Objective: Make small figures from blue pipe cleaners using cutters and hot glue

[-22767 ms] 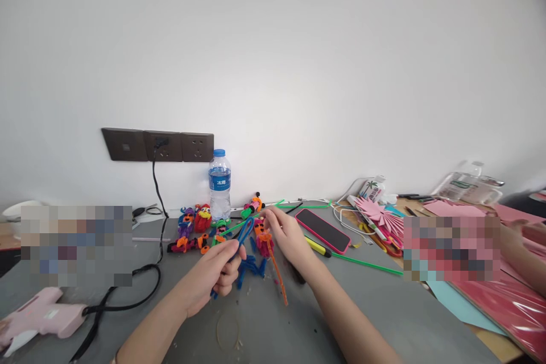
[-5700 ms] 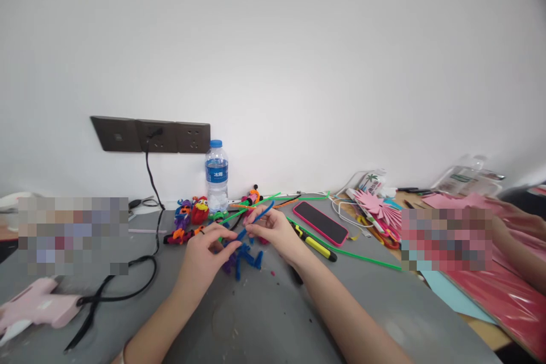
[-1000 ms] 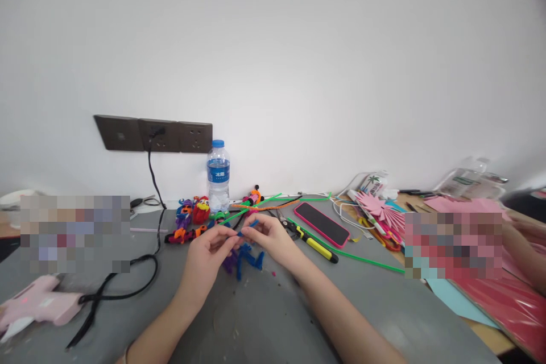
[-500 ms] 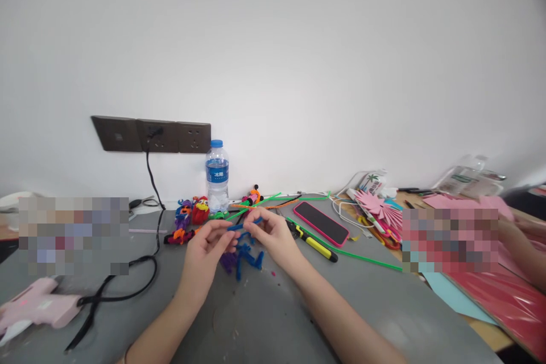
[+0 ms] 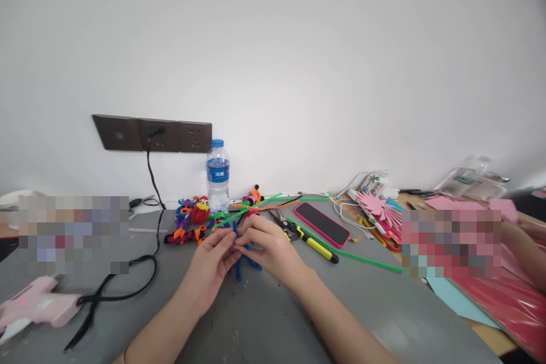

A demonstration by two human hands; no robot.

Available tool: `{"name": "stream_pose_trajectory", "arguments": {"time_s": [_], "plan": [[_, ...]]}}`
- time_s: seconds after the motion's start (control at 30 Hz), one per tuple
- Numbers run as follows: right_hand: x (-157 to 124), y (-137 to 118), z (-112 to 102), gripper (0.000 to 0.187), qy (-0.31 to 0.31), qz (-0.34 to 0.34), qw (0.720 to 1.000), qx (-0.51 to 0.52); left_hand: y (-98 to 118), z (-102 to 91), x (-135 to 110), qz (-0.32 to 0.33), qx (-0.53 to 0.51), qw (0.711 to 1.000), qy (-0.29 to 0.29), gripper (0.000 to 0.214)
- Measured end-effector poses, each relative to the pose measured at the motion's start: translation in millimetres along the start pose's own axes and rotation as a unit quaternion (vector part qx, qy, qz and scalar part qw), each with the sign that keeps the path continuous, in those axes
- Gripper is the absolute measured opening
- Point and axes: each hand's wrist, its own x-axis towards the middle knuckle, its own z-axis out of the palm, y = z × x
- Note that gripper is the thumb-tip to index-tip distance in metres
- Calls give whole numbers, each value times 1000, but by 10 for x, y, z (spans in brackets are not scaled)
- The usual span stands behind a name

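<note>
My left hand (image 5: 213,259) and my right hand (image 5: 268,247) meet above the grey table mat, fingertips pinched together. Between them a short piece of blue pipe cleaner (image 5: 234,227) sticks up from the left fingers. Just below and behind the fingers lie more blue pipe cleaner pieces (image 5: 252,264), partly hidden. The right fingertips touch the left ones; whether they also grip the blue piece is hard to see. Beyond the hands stand small figures of pipe cleaner: a purple one (image 5: 183,216), a red one (image 5: 201,210) and a pink and orange one (image 5: 255,195).
A water bottle (image 5: 218,176) stands by the wall. Right of my hands lie yellow-black pliers (image 5: 318,247), a phone (image 5: 322,224) and green pipe cleaners (image 5: 367,260). At left is a pink glue gun (image 5: 38,302) with a black cord. Another person's arm (image 5: 522,253) shows over pink paper at far right.
The blue piece has turned from lying nearly level between my hands to pointing upward. My right hand has lowered slightly, and its fingers have closed in against the left.
</note>
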Motion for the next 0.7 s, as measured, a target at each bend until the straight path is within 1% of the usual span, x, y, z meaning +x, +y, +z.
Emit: {"name": "stream_pose_trajectory", "arguments": {"time_s": [0.1, 0.2, 0.3, 0.37, 0.47, 0.57, 0.7], "plan": [[-2, 9, 5, 12, 12, 11, 1000, 16, 4, -3, 2, -7, -4, 1000, -2, 24], [8, -10, 18, 17, 35, 48, 996, 60, 19, 3, -7, -22, -20, 1000, 1, 20], [26, -32, 22, 23, 56, 82, 990, 103, 46, 17, -18, -44, -16, 999, -12, 19], [33, -35, 19, 25, 65, 87, 988, 106, 62, 27, -23, -49, -7, 998, -25, 19], [34, -28, 16, 26, 73, 90, 989, 97, 67, 33, -19, -28, -5, 999, -24, 17], [29, -24, 21, 28, 62, 100, 988, 97, 50, 33, -8, -2, -4, 1000, -14, 17], [22, -21, 43, 31, 46, 106, 987, 109, 32, 34, 1, 13, -12, 1000, -7, 25]]}}
